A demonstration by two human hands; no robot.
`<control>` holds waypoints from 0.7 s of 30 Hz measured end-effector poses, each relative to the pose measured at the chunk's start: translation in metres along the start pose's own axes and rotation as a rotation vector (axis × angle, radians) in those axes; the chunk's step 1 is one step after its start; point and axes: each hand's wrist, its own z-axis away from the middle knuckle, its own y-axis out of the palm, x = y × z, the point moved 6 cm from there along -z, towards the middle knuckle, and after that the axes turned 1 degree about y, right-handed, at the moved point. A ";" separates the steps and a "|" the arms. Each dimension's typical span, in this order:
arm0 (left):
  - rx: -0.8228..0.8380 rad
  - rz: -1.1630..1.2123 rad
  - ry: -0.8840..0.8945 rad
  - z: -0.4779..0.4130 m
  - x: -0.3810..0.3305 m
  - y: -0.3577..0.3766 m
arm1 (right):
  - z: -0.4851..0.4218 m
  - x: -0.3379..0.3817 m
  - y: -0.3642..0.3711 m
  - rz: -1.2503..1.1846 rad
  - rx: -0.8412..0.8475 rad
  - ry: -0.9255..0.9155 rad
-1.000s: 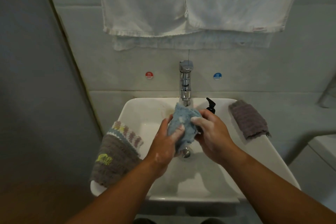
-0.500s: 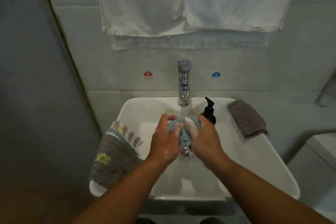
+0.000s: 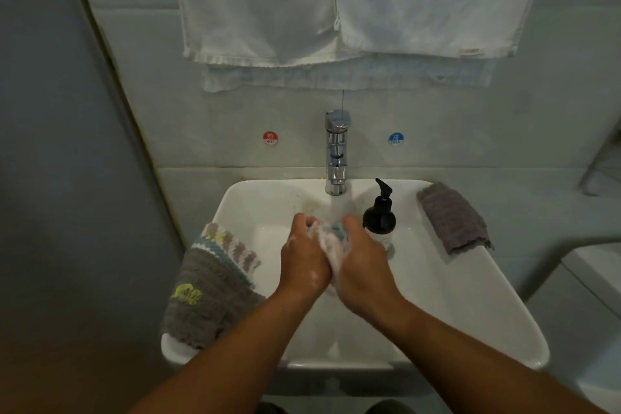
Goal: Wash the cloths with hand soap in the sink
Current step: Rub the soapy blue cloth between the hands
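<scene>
A small blue cloth (image 3: 331, 239), foamy with white suds, is squeezed between both my hands over the middle of the white sink (image 3: 463, 296). My left hand (image 3: 304, 259) grips it from the left and my right hand (image 3: 361, 265) grips it from the right, so most of the cloth is hidden. Water runs from the chrome tap (image 3: 337, 155) just behind my hands. A black pump bottle of hand soap (image 3: 379, 217) stands on the basin right of my right hand.
A grey cloth with a striped edge (image 3: 211, 289) hangs over the sink's left rim. A purple-grey cloth (image 3: 452, 217) lies on the right rim. White towels (image 3: 342, 10) hang on the wall above the tap. A grey wall closes the left side.
My hands have come closer together and bunched the blue cloth into a ball. It now shows far more white foam and less blue than a second ago.
</scene>
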 end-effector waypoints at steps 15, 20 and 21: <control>0.119 0.086 0.111 0.021 -0.007 0.012 | -0.028 -0.020 -0.024 0.150 -0.161 0.157; 0.043 0.059 0.056 0.003 -0.001 -0.004 | -0.006 -0.017 0.001 0.125 0.059 0.073; 0.011 0.053 0.032 0.001 0.002 -0.007 | -0.001 -0.014 0.002 0.095 0.078 0.043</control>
